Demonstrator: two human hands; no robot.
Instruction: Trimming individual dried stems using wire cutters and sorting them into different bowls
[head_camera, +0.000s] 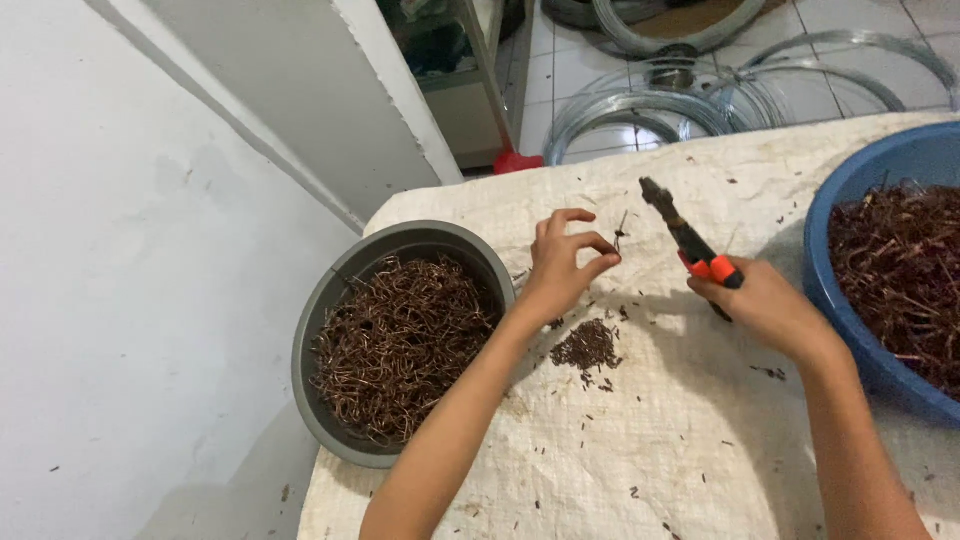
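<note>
Copper-coloured wire pieces fill two containers on a work surface covered by a white woven sack cloth (660, 430).

Head view: the left hand (562, 268) is raised just above the cloth, thumb and forefinger pinched together on a small bent wire piece (620, 236), which stands roughly upright at the fingertips. The remaining fingers are curled loosely above it. The right hand (765, 305) is closed around the orange-and-black handles of a pair of pliers (685, 240). The tool points up and to the left, its dark nose just beside the wire piece but apart from it. Whether the nose is parted or closed cannot be told.

On the cloth, directly below the left hand, lies a small heap of dark wire clippings (588, 346), with scattered clippings around it. A grey round basin (330, 290) at the left edge of the surface holds a tangled mass of copper-coloured bent wires; the left forearm passes just beside its rim. A blue basin (850, 180) at the right edge holds a similar mass, darker in tone; the right wrist is just beside its wall.

Beyond the surface, coils of silver wire (640, 110) lie on a tiled floor. A white wall occupies the left of the view.
</note>
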